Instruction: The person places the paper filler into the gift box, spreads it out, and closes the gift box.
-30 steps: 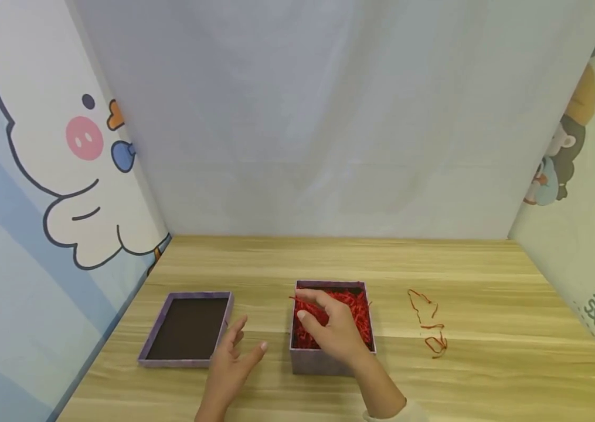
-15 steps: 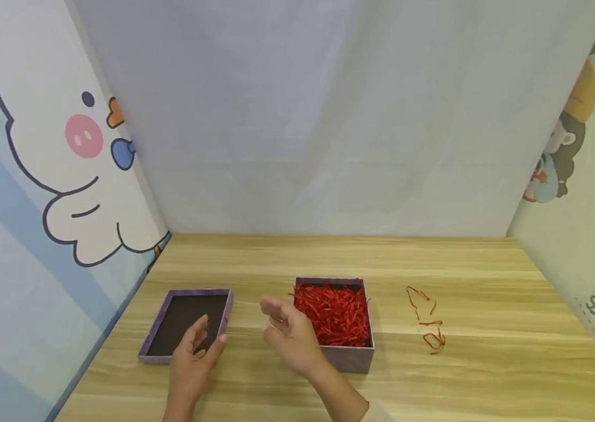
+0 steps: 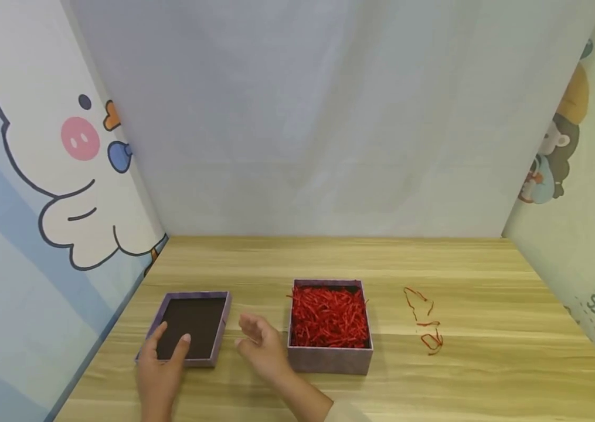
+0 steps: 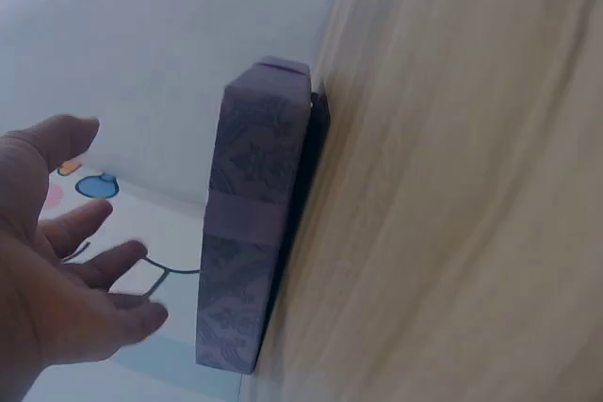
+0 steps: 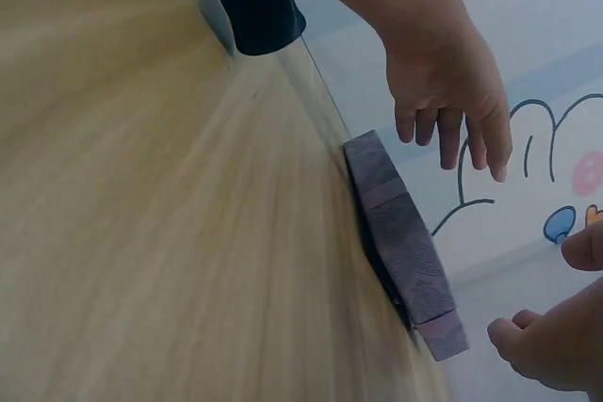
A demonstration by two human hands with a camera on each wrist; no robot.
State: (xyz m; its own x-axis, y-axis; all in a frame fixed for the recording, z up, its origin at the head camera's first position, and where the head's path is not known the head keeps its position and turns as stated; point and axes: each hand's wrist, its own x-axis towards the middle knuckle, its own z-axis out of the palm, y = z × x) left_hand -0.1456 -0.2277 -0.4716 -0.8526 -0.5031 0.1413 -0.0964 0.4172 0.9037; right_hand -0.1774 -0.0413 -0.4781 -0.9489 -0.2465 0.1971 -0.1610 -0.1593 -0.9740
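A shallow purple lid [image 3: 193, 319] lies upside down on the wooden table [image 3: 329, 258], dark inside facing up. My left hand [image 3: 172, 343] hovers over the lid's near edge with fingers spread, holding nothing. The left wrist view shows that hand [image 4: 85, 261] apart from the lid [image 4: 252, 214]. My right hand [image 3: 248, 335] hangs empty, fingers loosely curled, between the lid and a purple box [image 3: 329, 357] filled with red shredded paper [image 3: 330, 315]. In the right wrist view the lid [image 5: 400, 237] lies below the left hand [image 5: 452, 129].
A few loose red paper strands [image 3: 424, 322] lie on the table right of the box. Cartoon-printed panels wall the table on the left [image 3: 38, 176] and right [image 3: 582, 205], and a plain grey panel [image 3: 318, 117] closes the back.
My right hand left the shredded paper in the box and moved left to the gap beside the lid. The left hand slid left and forward over the lid's near edge.
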